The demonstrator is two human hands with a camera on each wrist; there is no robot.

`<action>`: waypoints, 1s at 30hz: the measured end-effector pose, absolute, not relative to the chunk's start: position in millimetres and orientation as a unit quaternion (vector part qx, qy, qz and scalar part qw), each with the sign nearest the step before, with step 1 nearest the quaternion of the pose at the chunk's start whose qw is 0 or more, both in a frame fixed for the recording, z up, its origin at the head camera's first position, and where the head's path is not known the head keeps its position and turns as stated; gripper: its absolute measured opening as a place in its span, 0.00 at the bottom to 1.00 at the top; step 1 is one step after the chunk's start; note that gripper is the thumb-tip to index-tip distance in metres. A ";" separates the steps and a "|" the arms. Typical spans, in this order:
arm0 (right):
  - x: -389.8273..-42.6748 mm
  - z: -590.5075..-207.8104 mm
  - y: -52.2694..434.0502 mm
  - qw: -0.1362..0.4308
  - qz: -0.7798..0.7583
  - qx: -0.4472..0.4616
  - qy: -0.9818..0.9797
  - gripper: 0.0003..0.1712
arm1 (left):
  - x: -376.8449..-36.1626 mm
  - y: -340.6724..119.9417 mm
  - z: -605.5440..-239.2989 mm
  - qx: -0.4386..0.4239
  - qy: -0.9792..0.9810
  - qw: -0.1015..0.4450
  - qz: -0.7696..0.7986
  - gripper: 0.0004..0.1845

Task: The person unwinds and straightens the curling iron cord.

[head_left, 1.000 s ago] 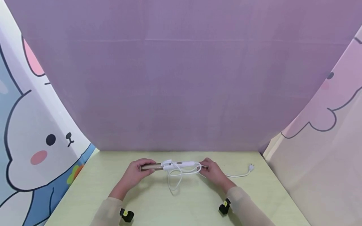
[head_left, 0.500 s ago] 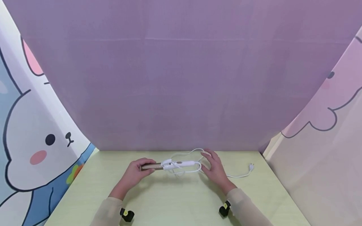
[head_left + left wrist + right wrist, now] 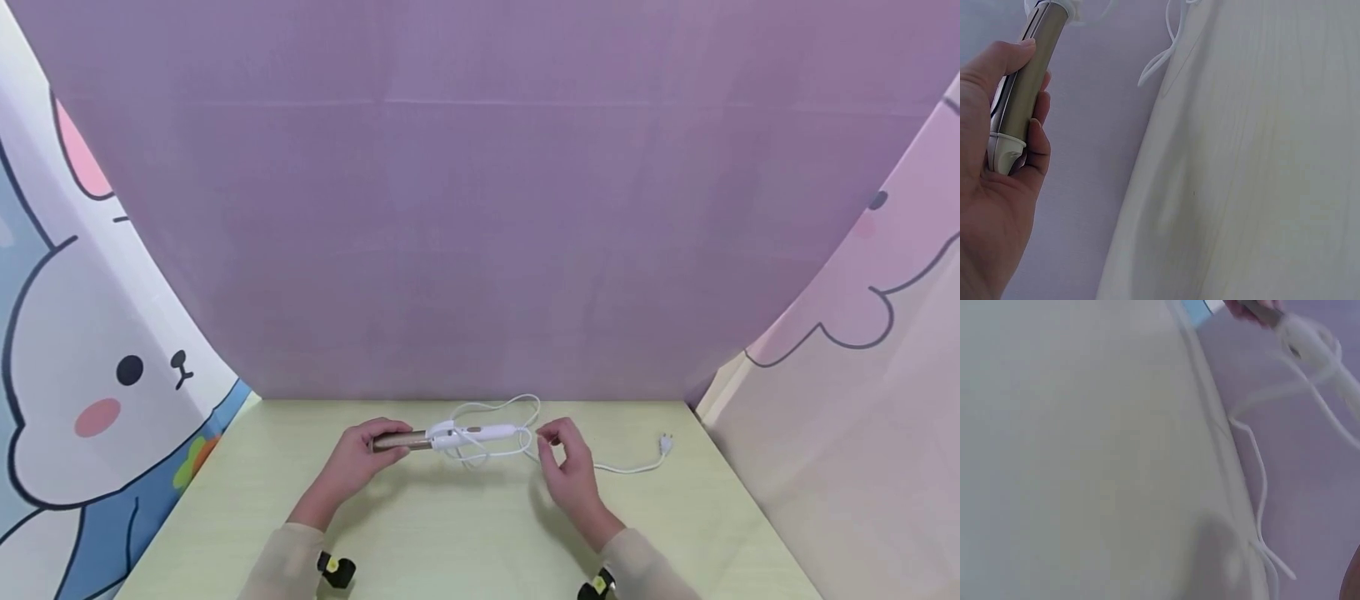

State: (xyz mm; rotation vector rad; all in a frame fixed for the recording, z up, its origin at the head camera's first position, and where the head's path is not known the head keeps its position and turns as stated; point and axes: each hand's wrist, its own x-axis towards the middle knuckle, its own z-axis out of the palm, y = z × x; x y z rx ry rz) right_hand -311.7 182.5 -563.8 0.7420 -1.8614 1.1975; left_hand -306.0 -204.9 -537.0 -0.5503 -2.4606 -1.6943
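A curling iron [image 3: 491,433] with a white handle and a gold barrel is held sideways above the table in the head view. My left hand [image 3: 360,462] grips its barrel [image 3: 1038,75], thumb on one side and fingers round the other, as the left wrist view shows. White cord [image 3: 495,406] hangs in loose loops around the handle. Beside the handle's right end is my right hand [image 3: 572,475], its fingers bent and the fingertips right at the cord loops; I cannot tell whether it pinches the cord. Only a sliver of this hand shows in the right wrist view.
The cord's plug [image 3: 666,444] lies on the pale wood-grain table [image 3: 465,542] to the right. A purple cloth backdrop [image 3: 480,250] rises at the table's back edge. Printed cartoon panels [image 3: 112,350] stand at both sides.
A cord loop that hung in front of the handle now lies behind it. The right hand reached up and back with spread fingers, then came down with them bent. The left hand keeps its grip.
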 end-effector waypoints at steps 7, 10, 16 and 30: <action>-289.6 -568.6 157.5 0.385 0.436 0.321 -0.747 0.17 | -305.6 -205.7 -537.2 -0.184 -0.807 0.062 -0.558 0.14; -284.0 -568.0 147.7 0.375 0.434 0.320 -0.754 0.17 | -305.4 -205.4 -538.0 -0.183 -0.807 0.060 -0.558 0.14; -276.1 -568.9 131.1 0.340 0.450 0.309 -0.766 0.18 | -304.4 -204.1 -537.8 -0.180 -0.813 0.061 -0.550 0.14; -269.0 -560.1 108.1 0.296 0.513 0.258 -0.763 0.15 | -310.7 -200.3 -542.9 -0.189 -0.810 0.052 -0.553 0.15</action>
